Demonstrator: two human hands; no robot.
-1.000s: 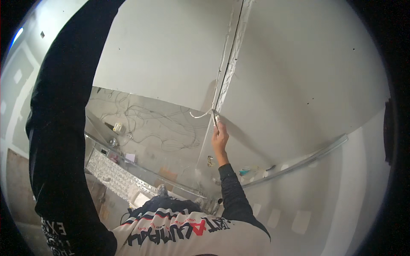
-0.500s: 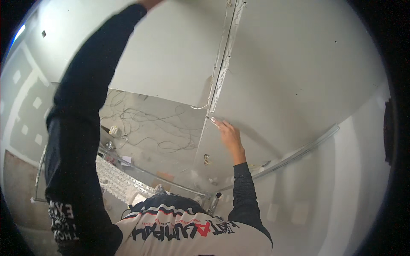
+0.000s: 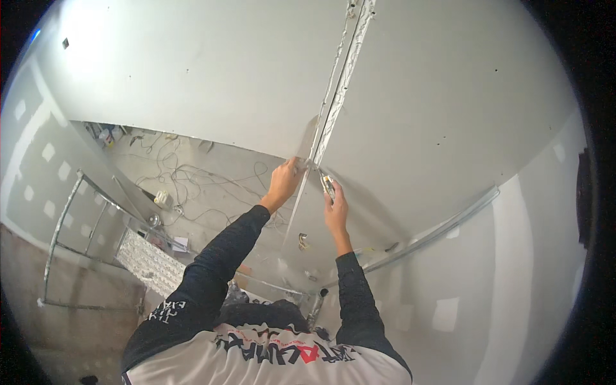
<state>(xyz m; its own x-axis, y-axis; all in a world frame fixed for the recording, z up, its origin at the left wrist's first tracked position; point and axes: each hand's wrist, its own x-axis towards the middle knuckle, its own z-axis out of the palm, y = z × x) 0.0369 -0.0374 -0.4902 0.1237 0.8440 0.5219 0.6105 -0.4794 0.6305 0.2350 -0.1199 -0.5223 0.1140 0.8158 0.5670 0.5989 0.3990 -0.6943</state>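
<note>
Overhead, a seam (image 3: 335,106) with rough white edges runs between two large drywall panels, and both my hands are raised to its near end. My right hand (image 3: 335,208) is closed around a utility knife (image 3: 328,185) with a grey and yellowish handle, its tip pointing up at the seam. Just left of the tip, my left hand (image 3: 283,183) pinches at the panel corner. Its fingertips seem to hold a bit of torn edge paper, but this is too small to be sure of.
Left of the panel edge, the floor below shows tangled cables (image 3: 192,176). A metal scaffold frame (image 3: 64,237) and a speckled platform (image 3: 151,263) are at lower left. A metal track (image 3: 443,231) curves along the right wall. Wires (image 3: 303,241) poke through near my right forearm.
My left hand has come down from the top edge to the seam's near end, beside the knife. My right hand has shifted slightly down and left, still gripping the knife.
</note>
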